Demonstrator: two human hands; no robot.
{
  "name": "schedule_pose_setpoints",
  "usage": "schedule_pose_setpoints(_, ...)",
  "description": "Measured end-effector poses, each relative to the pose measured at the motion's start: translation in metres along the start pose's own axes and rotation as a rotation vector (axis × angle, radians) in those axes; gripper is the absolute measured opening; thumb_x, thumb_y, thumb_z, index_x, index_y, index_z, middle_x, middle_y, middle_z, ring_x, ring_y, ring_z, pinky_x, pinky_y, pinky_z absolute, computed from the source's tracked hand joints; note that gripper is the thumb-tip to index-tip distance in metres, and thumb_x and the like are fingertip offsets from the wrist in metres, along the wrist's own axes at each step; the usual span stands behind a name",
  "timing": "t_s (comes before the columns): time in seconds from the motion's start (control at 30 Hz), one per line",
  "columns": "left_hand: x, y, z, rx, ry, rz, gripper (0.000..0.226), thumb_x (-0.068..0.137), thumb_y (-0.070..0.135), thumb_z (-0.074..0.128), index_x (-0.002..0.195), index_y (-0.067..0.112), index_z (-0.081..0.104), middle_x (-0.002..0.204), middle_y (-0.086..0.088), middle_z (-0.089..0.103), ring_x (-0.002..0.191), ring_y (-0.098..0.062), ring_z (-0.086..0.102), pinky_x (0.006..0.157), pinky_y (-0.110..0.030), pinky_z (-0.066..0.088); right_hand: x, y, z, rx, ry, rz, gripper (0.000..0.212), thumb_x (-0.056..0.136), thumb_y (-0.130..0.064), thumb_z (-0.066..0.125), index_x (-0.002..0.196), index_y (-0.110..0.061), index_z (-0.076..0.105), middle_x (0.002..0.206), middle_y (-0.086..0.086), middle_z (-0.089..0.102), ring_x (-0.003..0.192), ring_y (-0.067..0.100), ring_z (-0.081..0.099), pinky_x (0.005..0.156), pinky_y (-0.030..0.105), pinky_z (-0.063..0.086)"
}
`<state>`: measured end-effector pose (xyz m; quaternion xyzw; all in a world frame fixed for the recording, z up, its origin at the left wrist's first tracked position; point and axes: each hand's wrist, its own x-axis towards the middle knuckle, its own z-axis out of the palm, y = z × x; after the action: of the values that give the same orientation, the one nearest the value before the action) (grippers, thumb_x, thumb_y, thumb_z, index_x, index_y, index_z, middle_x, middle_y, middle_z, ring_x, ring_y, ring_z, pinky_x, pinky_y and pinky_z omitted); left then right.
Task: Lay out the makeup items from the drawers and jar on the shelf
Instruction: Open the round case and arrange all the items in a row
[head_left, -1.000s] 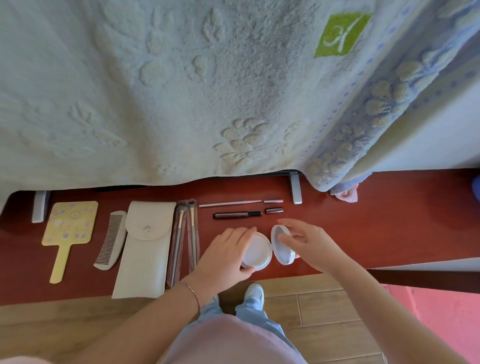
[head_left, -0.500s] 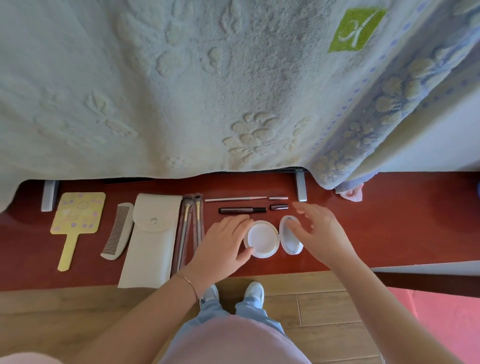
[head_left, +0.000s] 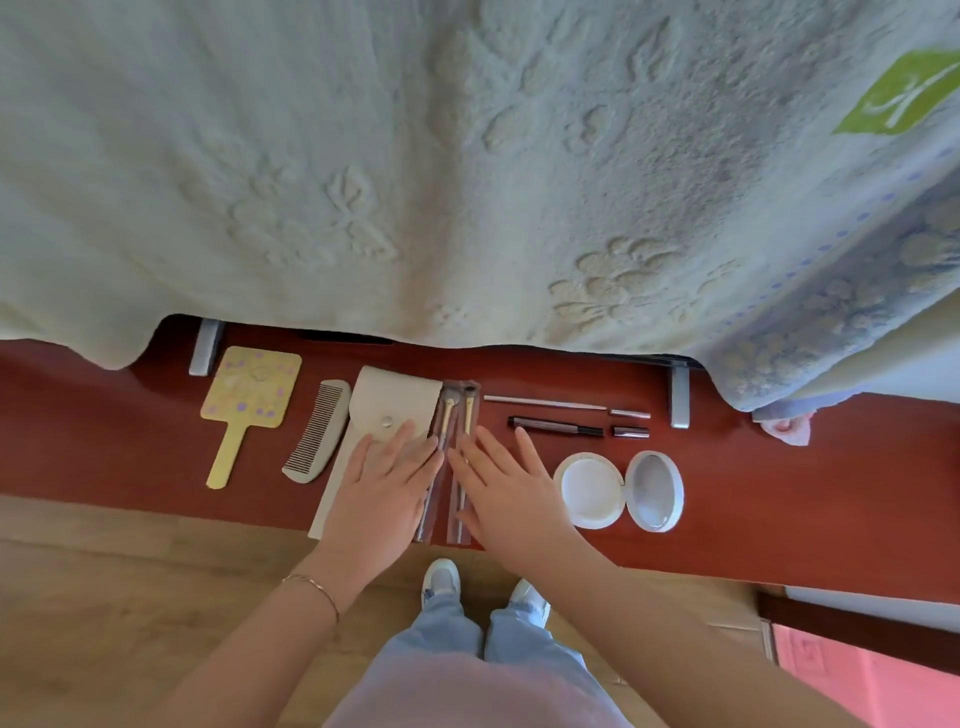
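So the red shelf (head_left: 779, 499) has pretty much the whole kit spread along it under the edge of a big pale towel (head_left: 415, 182) that hangs down over the back. Far left sits a yellow hand mirror (head_left: 249, 397) with its handle pointing toward the person, then a grey comb (head_left: 318, 431) just beside it, then a white snap pouch (head_left: 387, 410). The left hand (head_left: 382, 499) lies flat on the lower half of that pouch, fingers straight and spread, not gripping anything. Right next to it the right hand (head_left: 506, 493) is flat too, fingers straight, its fingertips at the two makeup brushes (head_left: 457, 415) in their clear sleeves, which run front to back between the two hands; it's hard to say if the right fingers actually press on a sleeve or just hover over it. Behind the right hand there's a thin silver pencil (head_left: 545, 403) with its cap (head_left: 629, 414) lying apart at the tip, and a dark pencil (head_left: 556, 427) with its own cap (head_left: 630, 432) likewise off. To the right, the white compact (head_left: 589, 491) lies open, lid hinged out flat beside the base. A bracelet (head_left: 317, 587) shows on the left wrist.
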<state>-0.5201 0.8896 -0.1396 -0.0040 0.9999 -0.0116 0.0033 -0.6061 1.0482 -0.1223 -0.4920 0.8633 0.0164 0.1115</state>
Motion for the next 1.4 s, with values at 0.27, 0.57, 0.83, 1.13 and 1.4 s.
schedule_pose_setpoints(0.27,0.000,0.005,0.001,-0.054,-0.004,-0.015,0.040,0.083,0.032,0.061,0.119,0.014,0.061,0.123,-0.003,0.062,0.130,-0.030,0.039,0.105,-0.051,0.024,-0.002,0.004,0.011,-0.045,-0.018,-0.018,0.063,0.091,-0.046,0.047,0.144,-0.019,0.027,0.153,0.002,0.026,0.142,0.021,0.018,0.110,0.050,-0.003)
schedule_pose_setpoints(0.57,0.006,0.006,0.000,-0.074,-0.039,-0.036,0.048,0.078,0.036,0.065,0.119,0.012,0.060,0.123,-0.006,0.061,0.130,-0.031,0.037,0.105,-0.052,0.026,-0.003,0.005,0.012,-0.046,-0.024,0.004,0.064,0.086,-0.048,0.055,0.140,-0.019,0.038,0.148,0.003,0.037,0.138,0.022,0.029,0.110,0.052,0.009)
schedule_pose_setpoints(0.83,-0.017,-0.006,-0.002,-0.146,0.002,-0.113,0.048,0.091,0.032,0.033,0.134,0.014,0.045,0.146,-0.005,0.039,0.137,-0.024,0.030,0.108,-0.045,0.026,0.005,0.000,0.003,0.000,0.079,0.029,0.061,0.083,-0.050,0.057,0.135,-0.019,0.046,0.139,0.004,0.049,0.131,0.023,0.042,0.107,0.052,0.025)
schedule_pose_setpoints(1.13,-0.032,-0.015,0.006,-0.148,-0.053,-0.207,0.053,0.093,0.038,0.027,0.138,0.012,0.034,0.146,-0.006,0.037,0.136,-0.024,0.031,0.106,-0.046,0.031,0.060,-0.026,-0.022,0.072,0.009,-0.105,0.070,0.091,-0.047,0.046,0.147,-0.023,0.012,0.156,0.014,0.010,0.143,0.031,0.010,0.114,0.046,0.000)
schedule_pose_setpoints(1.4,-0.022,-0.025,0.006,-0.215,-0.029,-0.238,0.053,0.092,0.039,0.033,0.136,0.010,0.041,0.143,-0.006,0.043,0.133,-0.023,0.037,0.102,-0.044,0.039,0.081,-0.025,-0.024,0.056,-0.048,-0.117,0.071,0.091,-0.048,0.044,0.148,-0.020,0.011,0.157,0.013,0.005,0.144,0.029,0.007,0.115,0.046,0.000)
